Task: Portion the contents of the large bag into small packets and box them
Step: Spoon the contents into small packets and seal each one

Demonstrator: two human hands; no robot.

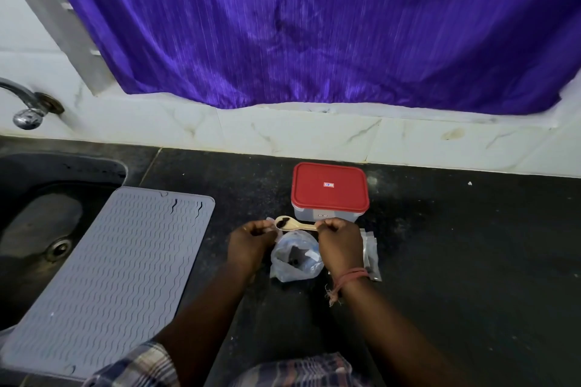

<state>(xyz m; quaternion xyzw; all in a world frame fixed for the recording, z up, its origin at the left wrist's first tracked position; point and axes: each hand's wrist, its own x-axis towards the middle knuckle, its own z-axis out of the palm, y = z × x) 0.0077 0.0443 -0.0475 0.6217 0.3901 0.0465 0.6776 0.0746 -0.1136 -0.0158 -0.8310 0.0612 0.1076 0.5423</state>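
Large bag: thin clear plastic, slumped on the dark counter between both forearms, mouth open upward; dark loose contents sit low inside. Judged light, floppy, no shape of its own. Take it by the rim film, not the body.
Contents: dark granular or leafy stuff, too small to tell which. Looks loose, likely to scatter if tipped fast.
Spoon: pale, judged plastic or wood, stiff and light. Bowl carries a dark heap, held roughly level above the far side of the bag, bowl pointing toward the left hand.
Right hand: fingers curled round the spoon handle end. Grip that far back means wobble at the bowl, so move slowly.
Left hand: fingers curled, pinching a small packet of clear film just beside the spoon bowl. Whether its mouth is held open is hidden.
Small packet handling: flimsy, slippery film, probably collapses shut. Pinch both lips near the opening to keep it spread.
Spare packets: flat stack on the counter, right of the bag, partly behind the right wrist.
Box: clear tub, red lid on, stands just beyond the hands. Rigid; lid has to come off before boxing.
Risk: spill onto the counter at the spoon-to-packet gap.
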